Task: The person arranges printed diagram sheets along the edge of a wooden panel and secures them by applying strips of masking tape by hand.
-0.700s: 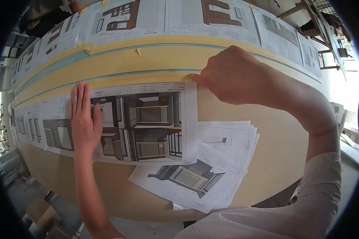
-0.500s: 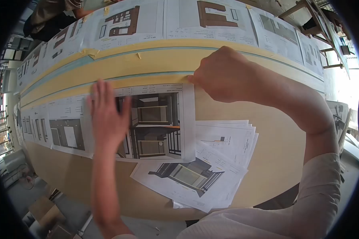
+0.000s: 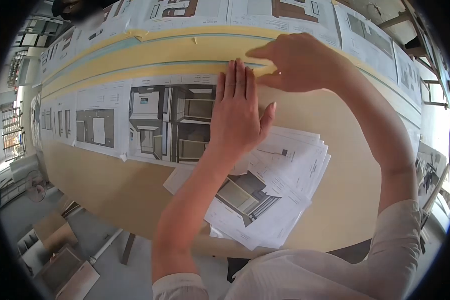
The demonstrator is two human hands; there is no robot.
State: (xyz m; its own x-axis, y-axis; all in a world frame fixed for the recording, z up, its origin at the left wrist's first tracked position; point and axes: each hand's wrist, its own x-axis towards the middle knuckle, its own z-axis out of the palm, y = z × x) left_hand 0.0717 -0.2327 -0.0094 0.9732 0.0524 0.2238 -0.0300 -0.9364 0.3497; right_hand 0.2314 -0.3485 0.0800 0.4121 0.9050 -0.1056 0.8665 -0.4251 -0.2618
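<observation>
Head view: the left hand (image 3: 237, 112) lies open and flat across the right end of the printed sheet (image 3: 150, 125), presumably keeping it smooth along the yellow tape (image 3: 185, 69) on the desk (image 3: 350, 170); just beside, the right hand (image 3: 305, 65) has thumb and forefinger parted.

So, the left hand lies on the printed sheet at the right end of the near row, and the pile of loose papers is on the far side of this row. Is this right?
Not quite: in the head view, the pile of loose papers is on the near side of the row. The left hand is on that sheet, as you say.
</observation>
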